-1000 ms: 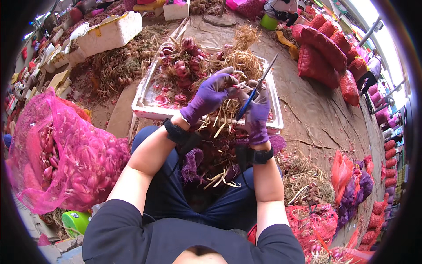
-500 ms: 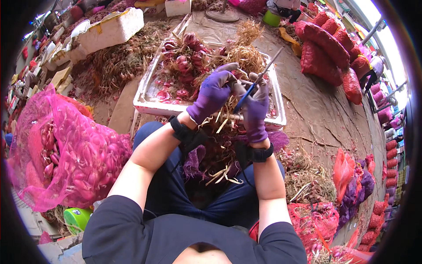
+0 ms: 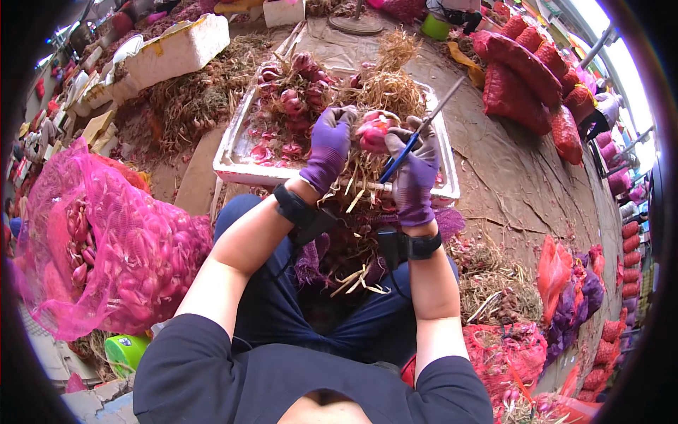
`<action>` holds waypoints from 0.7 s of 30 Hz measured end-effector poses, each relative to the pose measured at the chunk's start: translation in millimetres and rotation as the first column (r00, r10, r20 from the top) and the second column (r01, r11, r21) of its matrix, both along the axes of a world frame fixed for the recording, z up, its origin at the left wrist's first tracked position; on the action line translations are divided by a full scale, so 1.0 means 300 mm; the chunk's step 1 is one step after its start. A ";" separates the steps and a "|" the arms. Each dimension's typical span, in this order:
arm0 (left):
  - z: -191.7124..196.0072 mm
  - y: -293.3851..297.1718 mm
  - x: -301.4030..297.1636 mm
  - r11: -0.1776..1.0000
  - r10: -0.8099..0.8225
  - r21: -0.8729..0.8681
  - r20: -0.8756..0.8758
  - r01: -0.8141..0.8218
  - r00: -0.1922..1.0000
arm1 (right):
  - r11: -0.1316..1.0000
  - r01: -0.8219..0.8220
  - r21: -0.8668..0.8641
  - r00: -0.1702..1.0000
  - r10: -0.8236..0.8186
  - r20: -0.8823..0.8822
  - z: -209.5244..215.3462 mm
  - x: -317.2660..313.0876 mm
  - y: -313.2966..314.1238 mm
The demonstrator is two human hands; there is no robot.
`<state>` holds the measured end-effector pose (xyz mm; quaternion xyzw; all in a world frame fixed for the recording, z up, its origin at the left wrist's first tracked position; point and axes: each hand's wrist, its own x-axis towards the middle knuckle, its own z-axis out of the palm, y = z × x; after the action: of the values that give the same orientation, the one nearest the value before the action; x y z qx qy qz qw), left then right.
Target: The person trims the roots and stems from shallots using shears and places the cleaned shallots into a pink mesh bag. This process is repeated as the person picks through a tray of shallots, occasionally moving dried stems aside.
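Note:
My left hand [image 3: 330, 145], in a purple and grey glove, is over the white foam tray [image 3: 263, 174] with its fingers curled together; what they hold, if anything, is hidden. My right hand [image 3: 415, 169], gloved alike, is closed around a long thin tool [image 3: 404, 153] with a blue handle and a narrow grey blade pointing up and right. A cluster of pink-red shallots [image 3: 376, 131] sits between the hands, against the right fingertips. More shallots [image 3: 304, 88] lie in the tray's far left part, and a tangle of dry stalks [image 3: 390, 88] is at its far right.
A pink mesh sack of shallots [image 3: 152, 261] stands at my left. White foam boxes [image 3: 180, 49] are at the far left. Stuffed red mesh sacks [image 3: 519, 95] lie at the far right. Dry stalks [image 3: 494, 279] and a red net bag [image 3: 505, 353] are at my right.
My hands, close together before, have moved apart, the left one a little leftward. The shallot cluster now shows between them. The tool has shifted slightly right.

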<state>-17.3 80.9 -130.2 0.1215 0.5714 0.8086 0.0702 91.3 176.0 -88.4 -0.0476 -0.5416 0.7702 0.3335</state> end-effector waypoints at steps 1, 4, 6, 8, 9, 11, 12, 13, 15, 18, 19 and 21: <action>0.021 -0.004 0.005 0.978 -0.135 0.191 0.278 0.083 0.951 | 0.988 -0.073 -0.138 0.993 0.060 -0.099 -0.001 -0.001 0.006; 0.084 -0.040 0.037 0.795 -0.567 0.380 0.193 0.472 0.800 | 0.997 -0.047 -0.061 0.993 0.040 -0.107 -0.020 0.001 0.029; 0.035 -0.060 -0.002 0.749 -0.643 0.250 0.053 0.613 0.764 | 0.999 -0.033 -0.020 0.996 0.031 -0.081 -0.050 -0.024 0.015; -0.004 -0.054 -0.023 0.861 -0.448 0.211 -0.110 0.462 0.887 | 0.978 0.122 0.166 0.992 -0.115 -0.056 -0.075 -0.045 0.018; 0.005 -0.051 -0.019 0.857 -0.453 0.229 -0.096 0.462 0.887 | 0.995 0.077 0.066 0.995 -0.072 -0.069 -0.029 -0.033 -0.017; 0.016 -0.040 0.010 0.885 -0.407 0.166 -0.183 0.436 0.895 | 0.991 0.112 0.079 0.993 -0.110 -0.037 -0.047 -0.038 -0.017; 0.019 -0.023 0.024 0.909 -0.362 0.109 -0.271 0.403 0.892 | 0.984 0.149 0.094 0.989 -0.149 -0.005 -0.054 -0.033 -0.004; 0.016 -0.008 0.025 0.914 -0.348 0.073 -0.364 0.399 0.864 | 0.987 0.155 0.053 0.987 -0.157 0.033 -0.054 -0.032 0.019; 0.024 -0.005 0.052 0.940 -0.295 0.031 -0.425 0.339 0.856 | 0.995 0.097 -0.019 0.995 -0.097 0.025 -0.047 -0.031 0.049; 0.062 -0.012 0.055 0.956 -0.294 -0.085 -0.344 0.282 0.892 | 0.999 0.046 -0.026 0.995 -0.043 0.085 -0.016 -0.010 0.049; 0.085 -0.012 0.056 0.939 -0.344 -0.135 -0.288 0.318 0.894 | 0.999 0.031 0.014 0.999 -0.032 0.043 -0.003 -0.005 0.052; 0.109 -0.021 0.078 0.885 -0.456 -0.133 -0.063 0.445 0.888 | 0.970 0.148 0.194 0.988 -0.154 0.013 -0.034 -0.032 0.041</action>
<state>6.1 74.6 -97.5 0.2840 0.5759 0.7292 0.2364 81.8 188.2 -98.7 -0.0670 -0.6130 0.6858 0.3866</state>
